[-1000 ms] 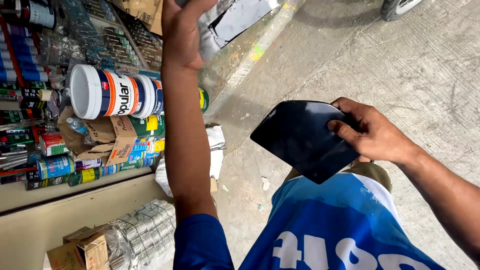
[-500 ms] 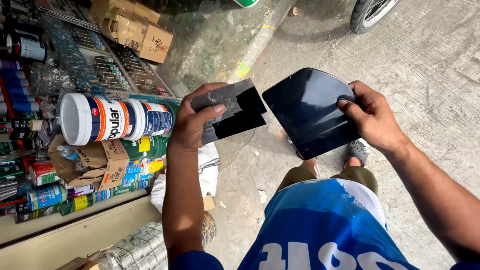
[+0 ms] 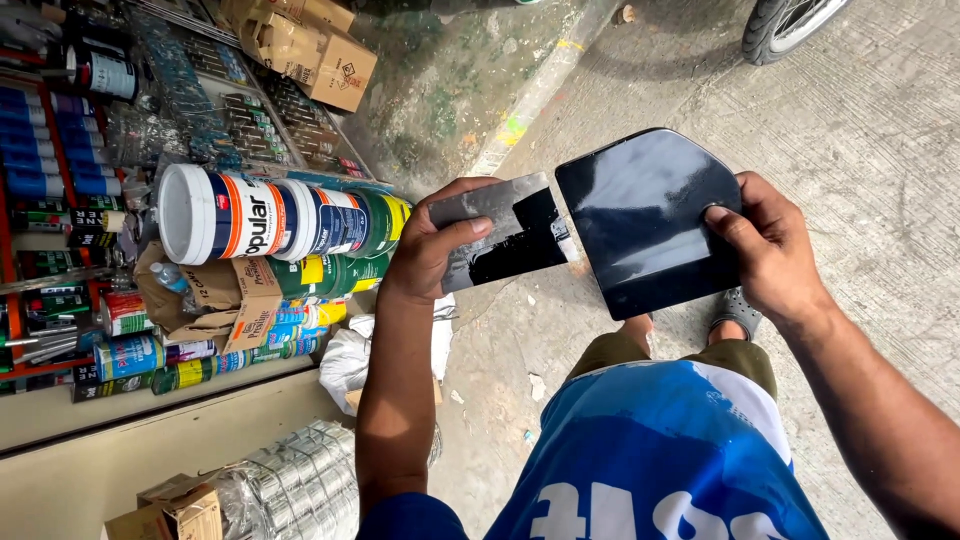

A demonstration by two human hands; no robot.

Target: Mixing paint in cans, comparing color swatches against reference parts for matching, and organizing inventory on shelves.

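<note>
My left hand [image 3: 432,248] grips a flat metal scraper blade [image 3: 505,232] smeared with black paste. Its right edge touches the left edge of a glossy black curved panel [image 3: 648,218]. My right hand [image 3: 765,250] holds that panel by its right side, thumb on the face. Both are held at chest height above my blue shirt [image 3: 660,460] and my feet on the concrete ground.
Left of my arm a shop display holds stacked white and green cans [image 3: 270,220], small tins, spray cans [image 3: 40,150] and cardboard boxes [image 3: 320,50]. Wire rolls [image 3: 300,485] lie at lower left. A tyre [image 3: 785,25] shows at top right. Concrete pavement [image 3: 870,140] spreads right.
My left hand came down from above with the scraper and brought it against the panel's left edge. The panel rose and tilted toward me in my right hand.
</note>
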